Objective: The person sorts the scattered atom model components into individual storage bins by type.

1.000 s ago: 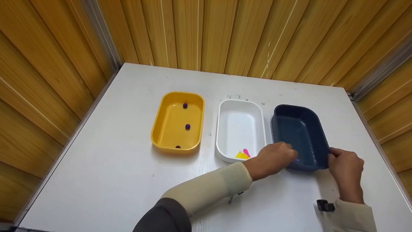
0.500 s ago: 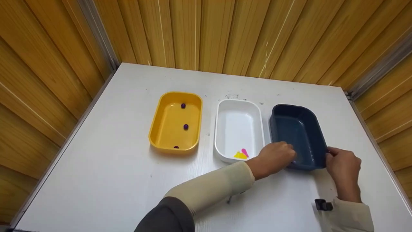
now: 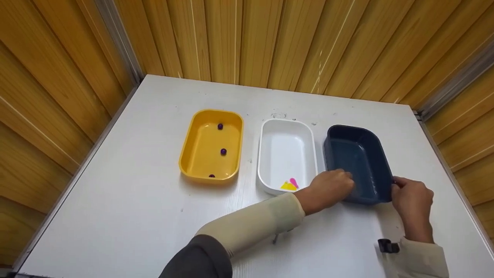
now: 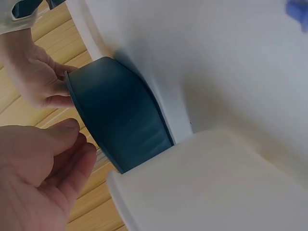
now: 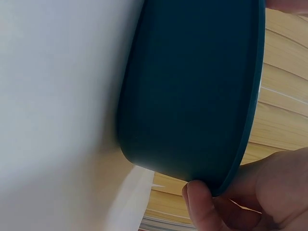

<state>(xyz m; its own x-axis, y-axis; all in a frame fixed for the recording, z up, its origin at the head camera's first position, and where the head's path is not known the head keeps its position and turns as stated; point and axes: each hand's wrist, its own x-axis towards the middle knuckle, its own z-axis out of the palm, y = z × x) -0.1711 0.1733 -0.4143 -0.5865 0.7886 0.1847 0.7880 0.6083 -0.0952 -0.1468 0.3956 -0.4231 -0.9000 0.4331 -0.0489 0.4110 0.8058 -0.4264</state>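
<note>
A dark blue plastic tray point(image 3: 353, 158) stands on the right of the white table. My right hand point(image 3: 413, 204) pinches its near right corner, the thumb outside the wall in the right wrist view. My left hand point(image 3: 330, 189) reaches over the tray's near left rim with fingers bent. In the left wrist view the thumb and fingers point(image 4: 79, 168) curl toward each other above the rim; I cannot tell whether they hold anything. Left of it, the white tray point(image 3: 287, 154) holds yellow and pink pieces point(image 3: 290, 185) at its near end, partly behind my left wrist.
A yellow tray point(image 3: 206, 173) with three small purple balls, one of them this ball point(image 3: 223, 151), stands farther left. Wood-panelled walls point(image 3: 254, 42) border the table point(image 3: 127, 200). A blurred blue object point(image 4: 298, 12) shows at the left wrist view's corner.
The head view has shifted slightly. Both hands keep their places at the dark blue tray; a purple spot beside the left fingers a second ago no longer shows.
</note>
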